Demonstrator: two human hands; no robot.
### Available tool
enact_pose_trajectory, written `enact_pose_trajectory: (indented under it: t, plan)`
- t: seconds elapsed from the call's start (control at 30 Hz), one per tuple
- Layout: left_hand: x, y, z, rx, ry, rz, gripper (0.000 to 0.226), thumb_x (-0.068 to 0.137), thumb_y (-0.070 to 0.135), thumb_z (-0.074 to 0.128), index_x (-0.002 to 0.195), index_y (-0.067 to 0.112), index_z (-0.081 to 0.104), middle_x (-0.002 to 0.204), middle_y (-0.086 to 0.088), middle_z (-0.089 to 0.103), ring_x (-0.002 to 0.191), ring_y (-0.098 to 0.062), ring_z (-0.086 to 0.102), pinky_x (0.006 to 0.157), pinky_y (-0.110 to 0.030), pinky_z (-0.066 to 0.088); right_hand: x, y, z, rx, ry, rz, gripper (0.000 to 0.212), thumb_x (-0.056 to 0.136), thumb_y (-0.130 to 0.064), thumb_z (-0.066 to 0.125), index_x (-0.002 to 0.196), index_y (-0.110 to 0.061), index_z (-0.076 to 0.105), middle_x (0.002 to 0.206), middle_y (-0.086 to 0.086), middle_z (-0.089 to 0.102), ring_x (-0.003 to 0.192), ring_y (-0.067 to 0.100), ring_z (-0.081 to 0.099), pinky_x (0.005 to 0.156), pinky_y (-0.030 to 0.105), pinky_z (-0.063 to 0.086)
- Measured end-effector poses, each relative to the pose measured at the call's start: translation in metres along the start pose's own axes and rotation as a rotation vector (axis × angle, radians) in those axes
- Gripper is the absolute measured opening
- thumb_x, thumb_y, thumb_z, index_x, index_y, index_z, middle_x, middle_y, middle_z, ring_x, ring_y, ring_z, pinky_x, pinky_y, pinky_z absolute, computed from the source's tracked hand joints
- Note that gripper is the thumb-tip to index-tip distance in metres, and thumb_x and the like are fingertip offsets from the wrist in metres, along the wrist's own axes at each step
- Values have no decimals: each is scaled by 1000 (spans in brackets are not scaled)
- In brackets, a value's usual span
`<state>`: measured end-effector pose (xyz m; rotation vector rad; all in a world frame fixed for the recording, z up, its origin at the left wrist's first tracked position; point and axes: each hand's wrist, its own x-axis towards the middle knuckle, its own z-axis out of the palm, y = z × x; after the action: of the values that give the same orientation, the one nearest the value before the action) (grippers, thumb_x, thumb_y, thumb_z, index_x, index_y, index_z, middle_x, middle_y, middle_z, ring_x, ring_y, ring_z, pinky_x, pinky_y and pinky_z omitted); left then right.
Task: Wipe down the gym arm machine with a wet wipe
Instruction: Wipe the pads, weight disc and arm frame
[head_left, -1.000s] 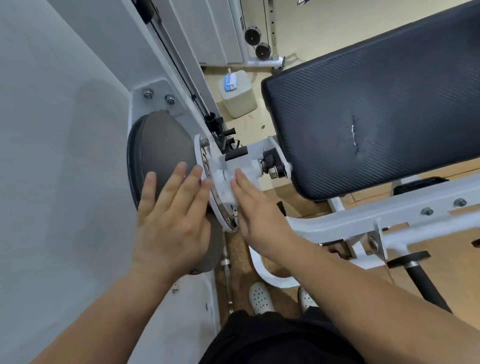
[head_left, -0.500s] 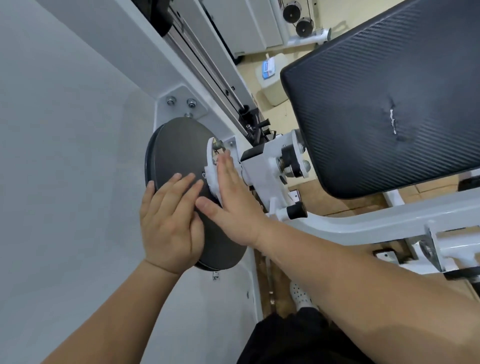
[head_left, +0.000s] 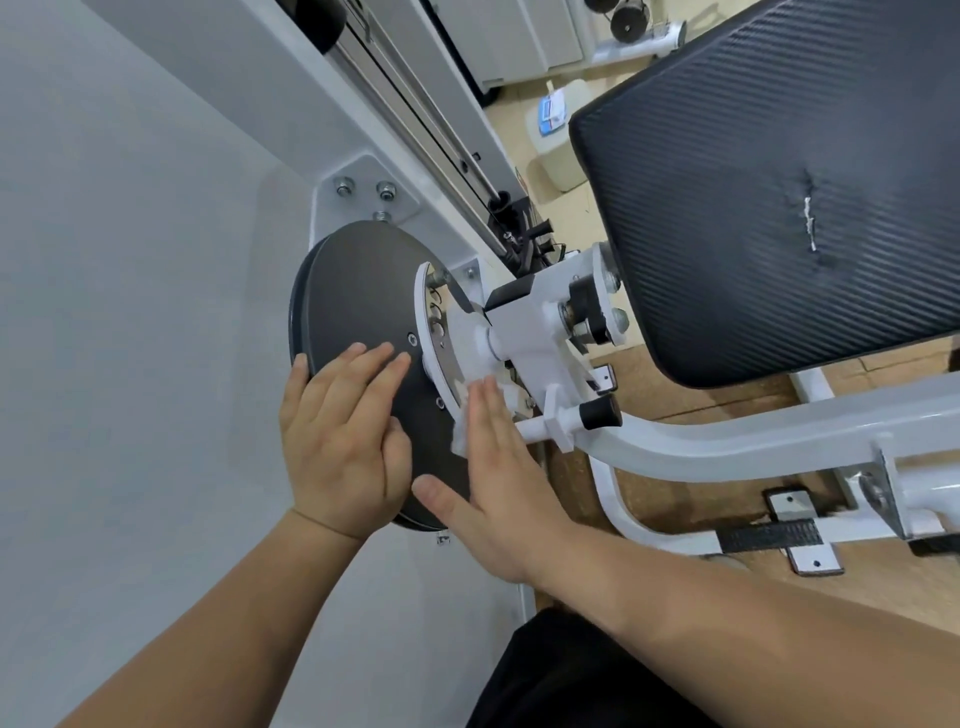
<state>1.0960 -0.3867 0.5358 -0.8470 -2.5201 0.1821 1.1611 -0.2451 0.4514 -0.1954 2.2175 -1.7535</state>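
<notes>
The arm machine's dark grey round disc hangs on the white frame, with a white selector plate and pivot block beside it. My left hand lies flat on the lower part of the disc, fingers straight. My right hand presses a white wet wipe with straight fingers against the lower edge of the selector plate. Most of the wipe is hidden under the fingers.
A large black ribbed pad with a small tear fills the upper right. The white frame tube runs right under it. A black-tipped pin sticks out near my right hand. A white jug stands on the wooden floor. A grey panel fills the left.
My right hand with the wipe has slid down the selector plate from near its top to its lower edge. My left hand stays flat on the disc. The camera came closer.
</notes>
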Motion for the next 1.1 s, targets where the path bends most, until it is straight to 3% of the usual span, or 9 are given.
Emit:
enact_pose_trajectory:
  t: [0.13,0.23,0.33,0.4,0.6,0.8,0.9,1.03,1.1]
  plan:
    - [-1,-4,3,-8,3,20,46,85,17,44,120,5,72,126,-11,69,119,-34,63,107,-65,35,5,-18,4,127,31,193,123,74,-94,21,161,-16,-21,169,1,-27,153,12,-29,129,40,-5]
    - [-2,-6,4,-5,7,35,43,87,16,47,120,7,72,126,-10,69,120,-32,63,105,-66,36,10,-33,1,168,79,142,118,82,-89,27,161,-16,-20,169,2,-25,153,13,-28,128,39,-8]
    - [-3,-6,5,-6,15,25,45,79,9,53,119,8,73,125,-9,69,121,-32,62,107,-66,34,-8,-22,10,80,36,118,121,76,-95,17,159,-19,-25,167,-2,-32,150,10,-34,128,40,-8]
    - [-3,-4,5,-9,29,13,45,79,10,50,117,8,74,123,-10,70,120,-33,63,108,-67,33,-11,-12,12,54,16,150,119,80,-92,22,159,-16,-24,168,2,-30,151,13,-32,128,41,-7]
    - [-1,-7,4,-16,4,37,41,85,15,46,114,7,74,123,-10,70,117,-35,64,101,-68,37,41,-31,-17,282,129,255,115,87,-85,38,163,-12,-8,172,12,-9,158,22,-13,129,43,0]
    - [-3,-4,4,-35,22,1,43,83,12,47,116,7,74,122,-10,70,118,-33,64,107,-67,34,-9,-19,11,89,53,58,126,75,-92,34,160,-20,-23,167,-1,-30,151,11,-34,127,38,-9]
    - [-2,-5,4,-46,20,33,43,82,15,47,115,6,74,123,-10,70,117,-34,65,102,-68,36,19,-13,1,121,155,2,118,77,-90,27,163,-21,-14,170,-1,-24,154,11,-27,129,43,-3]
    - [0,-5,2,-39,1,24,44,88,20,42,116,6,73,123,-11,70,117,-35,64,104,-67,35,37,-15,-5,62,222,-197,98,96,-71,36,164,-14,-4,172,2,-13,157,12,-16,126,28,-4]
    - [0,-3,0,-48,-7,15,44,84,17,45,117,5,72,123,-12,69,118,-35,63,108,-66,33,28,-4,-12,-30,236,-271,82,103,-55,43,164,-12,11,173,4,2,159,13,-2,126,25,2]
